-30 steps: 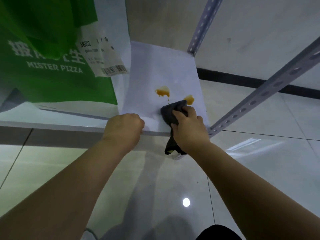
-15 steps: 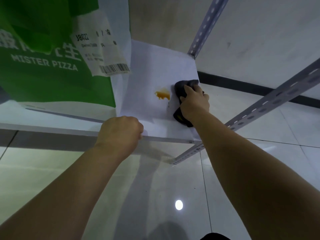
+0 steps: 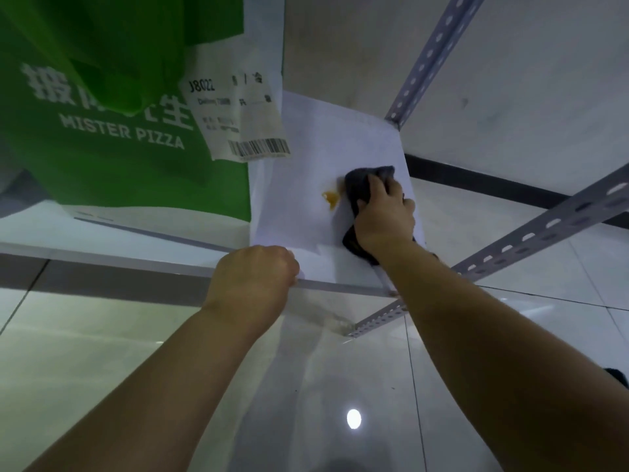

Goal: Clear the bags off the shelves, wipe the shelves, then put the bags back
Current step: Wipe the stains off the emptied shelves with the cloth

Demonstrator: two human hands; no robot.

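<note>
Right hand [image 3: 383,212] clenched a dark cloth [image 3: 360,185] on the shelf [image 3: 306,212], orange stain [image 3: 331,198] at its nine o'clock. Left hand [image 3: 253,277] gripped the shelf's front edge.

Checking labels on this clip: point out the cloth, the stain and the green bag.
cloth [image 3: 357,189], head view, on the dark fold left of the right hand's fingers
stain [image 3: 331,198], head view, on the orange blot's middle
green bag [image 3: 112,172], head view, on its front below the lettering
</note>
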